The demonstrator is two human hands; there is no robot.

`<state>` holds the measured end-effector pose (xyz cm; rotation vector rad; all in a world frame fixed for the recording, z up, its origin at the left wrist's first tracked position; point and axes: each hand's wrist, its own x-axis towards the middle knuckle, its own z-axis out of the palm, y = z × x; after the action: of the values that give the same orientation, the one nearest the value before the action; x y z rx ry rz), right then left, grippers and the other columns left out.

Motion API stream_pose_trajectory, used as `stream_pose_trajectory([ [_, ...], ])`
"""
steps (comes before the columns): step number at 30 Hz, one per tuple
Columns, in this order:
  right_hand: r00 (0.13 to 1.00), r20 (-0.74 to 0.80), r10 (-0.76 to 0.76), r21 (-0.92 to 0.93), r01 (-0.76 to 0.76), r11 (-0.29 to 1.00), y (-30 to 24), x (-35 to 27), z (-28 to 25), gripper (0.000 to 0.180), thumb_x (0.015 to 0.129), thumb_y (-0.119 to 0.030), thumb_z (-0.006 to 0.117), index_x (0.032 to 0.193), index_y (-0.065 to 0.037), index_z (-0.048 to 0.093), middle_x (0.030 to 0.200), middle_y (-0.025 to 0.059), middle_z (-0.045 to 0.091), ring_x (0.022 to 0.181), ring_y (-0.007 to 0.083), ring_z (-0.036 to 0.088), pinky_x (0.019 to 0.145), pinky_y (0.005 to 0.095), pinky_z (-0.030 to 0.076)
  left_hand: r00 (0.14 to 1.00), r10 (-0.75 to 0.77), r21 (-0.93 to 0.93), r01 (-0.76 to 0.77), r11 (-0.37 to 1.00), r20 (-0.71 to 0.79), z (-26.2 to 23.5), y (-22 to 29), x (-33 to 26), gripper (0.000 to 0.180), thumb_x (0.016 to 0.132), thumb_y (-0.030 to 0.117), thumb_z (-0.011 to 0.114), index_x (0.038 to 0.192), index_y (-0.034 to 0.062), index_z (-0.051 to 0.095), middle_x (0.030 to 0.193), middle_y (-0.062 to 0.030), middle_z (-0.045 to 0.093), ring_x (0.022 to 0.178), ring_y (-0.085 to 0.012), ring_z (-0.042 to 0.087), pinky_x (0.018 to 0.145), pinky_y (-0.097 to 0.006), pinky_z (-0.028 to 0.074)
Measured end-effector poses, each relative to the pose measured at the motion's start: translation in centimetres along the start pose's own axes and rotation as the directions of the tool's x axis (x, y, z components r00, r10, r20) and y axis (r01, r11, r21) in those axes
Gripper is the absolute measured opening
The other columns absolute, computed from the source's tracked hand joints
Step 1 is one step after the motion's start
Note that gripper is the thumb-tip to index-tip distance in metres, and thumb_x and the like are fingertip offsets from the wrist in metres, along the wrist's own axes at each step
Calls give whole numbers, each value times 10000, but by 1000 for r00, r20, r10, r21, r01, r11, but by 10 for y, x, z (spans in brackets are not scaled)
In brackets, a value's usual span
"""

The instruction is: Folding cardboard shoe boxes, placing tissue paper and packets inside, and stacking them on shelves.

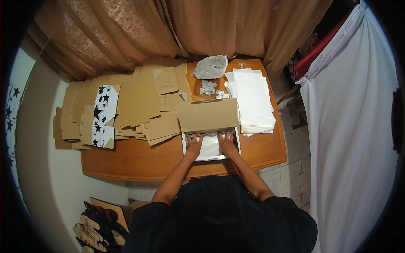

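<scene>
Left hand [194, 146] and right hand [228, 146] both inside an open, shallow rectangular cardboard box [209, 159], white outside, brown inside. Fingers spread, palms down, on a white paper sheet [209, 146] lining the box; left one near the left wall, right one near the right wall, neither pinching anything. Box sits at the near side of a brown wooden counter [122, 160], its brown lid [207, 117] raised at the far side. Just right of it: a loose stack of white paper sheets [252, 95]. Beyond the lid: small whitish packets [207, 87] in two clusters, with a translucent crumpled plastic bag [209, 67] behind them. Left: overlapping flat brown cardboard pieces [137, 101], plus a white panel with black stars [103, 114] on top. Brown curtain [219, 27] behind the counter.
</scene>
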<state>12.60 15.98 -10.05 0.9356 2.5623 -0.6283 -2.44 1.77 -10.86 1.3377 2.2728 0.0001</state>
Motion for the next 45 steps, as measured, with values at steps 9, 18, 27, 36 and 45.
stream_pose_trajectory([
  [9, 985, -142, -95, 34, 101, 994, 11, -2, -8, 473, 936, -56, 406, 1398, -107, 491, 1368, 342, 460, 1208, 509, 510, 1017, 515, 456, 992, 121, -82, -122, 989, -18, -7, -13, 18, 605, 844, -63, 545, 1416, 119, 469, 1395, -312, 436, 1252, -560, 442, 958, -570, 483],
  [18, 840, -541, -42, 235, 198, 952, -8, -79, -109, 353, 873, -26, 598, 1225, -50, 587, 1129, 235, 618, 1018, 431, 606, 852, 486, 500, 881, -78, -529, -208, 823, -467, -113, -5, -58, 223, 928, 107, 561, 1099, 4, 660, 993, -243, 692, 955, -416, 658, 838, -460, 512],
  [27, 875, -418, 243, 525, 15, 851, 37, -69, -51, 403, 901, -135, 656, 1268, 21, 591, 1142, 276, 651, 1023, 425, 644, 890, 446, 508, 932, -298, -743, 48, 667, -208, -57, -44, -88, 307, 900, 201, 673, 1109, -22, 639, 1007, -230, 678, 947, -408, 642, 819, -458, 506],
  [36, 882, -467, 61, 433, 168, 885, -20, -45, -38, 352, 893, -163, 688, 1187, 23, 642, 1071, 262, 686, 966, 392, 687, 840, 440, 531, 789, -446, -662, 67, 747, -424, -37, -77, -135, 288, 883, 128, 689, 1128, -14, 639, 1001, -238, 667, 946, -417, 631, 826, -471, 498],
  [45, 940, -316, -131, 538, 291, 791, -87, -28, -36, 443, 956, -247, 615, 1310, 16, 563, 1141, 278, 666, 974, 385, 696, 846, 427, 555, 622, -687, -663, 336, 668, -377, -23, -126, -184, 320, 892, 160, 681, 1163, -8, 647, 1024, -222, 684, 987, -391, 646, 857, -458, 501],
])
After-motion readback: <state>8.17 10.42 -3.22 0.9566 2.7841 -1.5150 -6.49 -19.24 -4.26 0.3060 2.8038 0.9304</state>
